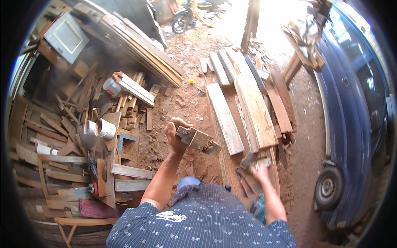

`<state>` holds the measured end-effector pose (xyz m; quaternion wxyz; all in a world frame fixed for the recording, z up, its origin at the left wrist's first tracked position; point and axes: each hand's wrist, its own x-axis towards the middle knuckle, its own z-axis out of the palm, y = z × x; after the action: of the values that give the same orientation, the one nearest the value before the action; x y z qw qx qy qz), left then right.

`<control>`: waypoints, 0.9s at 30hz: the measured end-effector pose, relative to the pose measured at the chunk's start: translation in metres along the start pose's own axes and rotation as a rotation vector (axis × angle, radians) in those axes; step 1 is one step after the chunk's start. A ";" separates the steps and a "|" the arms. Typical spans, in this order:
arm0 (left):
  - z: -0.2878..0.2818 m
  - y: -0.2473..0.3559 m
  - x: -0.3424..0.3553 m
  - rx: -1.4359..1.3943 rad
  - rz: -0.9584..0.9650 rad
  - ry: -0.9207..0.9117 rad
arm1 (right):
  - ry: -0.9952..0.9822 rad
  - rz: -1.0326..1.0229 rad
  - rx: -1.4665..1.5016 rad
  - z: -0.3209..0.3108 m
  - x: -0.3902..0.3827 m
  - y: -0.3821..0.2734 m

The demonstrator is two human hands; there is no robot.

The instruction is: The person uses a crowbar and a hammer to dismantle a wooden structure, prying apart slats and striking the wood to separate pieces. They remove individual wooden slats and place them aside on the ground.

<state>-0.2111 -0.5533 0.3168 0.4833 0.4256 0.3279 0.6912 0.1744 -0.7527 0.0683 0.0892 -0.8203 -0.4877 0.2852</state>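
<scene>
- The work area had a brown dirt floor (182, 97) littered with scraps, and bright light came in at the far end.
- Along the right side stood a dark blue vehicle (351, 103); a motorcycle (181, 22) stood in the background.
- To the left, timber offcuts lay heaped, with two white buckets (105, 129) side by side among them and long stacked boards (140, 49) beyond.
- A long wooden surface (230, 173) ran away from the person, carrying a pale plank (224, 118) and a thicker yellowish beam (257, 113).
- The left hand (177, 138) was raised left of that surface, its fingers grasping one end of a plane-like wooden block (198, 139), which was held tilted in the air with shavings on it.
- The right hand (261, 170) was low over the surface, near the beam's close end, its fingers clenched on a hammer-like tool (248, 160); finer details were blurred.
- Red-handled pincers (244, 184) lay just beside that hand, and a teal tool (258, 208) showed partly behind the forearm.
</scene>
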 end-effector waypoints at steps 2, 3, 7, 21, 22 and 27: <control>-0.016 0.015 0.011 0.010 -0.007 0.050 | -0.112 0.161 -0.162 0.042 -0.026 0.024; -0.014 0.016 0.019 0.021 -0.021 0.020 | -0.041 0.124 -0.188 0.061 -0.031 0.051; -0.010 0.017 0.051 0.082 -0.025 0.001 | -0.089 0.177 -0.305 0.067 -0.012 0.063; 0.002 -0.008 0.111 0.163 0.085 0.177 | 0.022 -0.464 0.727 -0.185 -0.117 -0.252; 0.003 -0.006 0.107 0.156 0.105 0.159 | 0.100 -0.526 0.758 -0.215 -0.133 -0.282; 0.003 -0.005 0.096 0.112 0.116 0.140 | 0.555 -0.829 0.597 -0.266 -0.163 -0.339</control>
<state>-0.2231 -0.4607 0.3396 0.3937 0.4210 0.3738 0.7266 0.0088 -0.6840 0.4932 0.5454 -0.5439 -0.6251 0.1260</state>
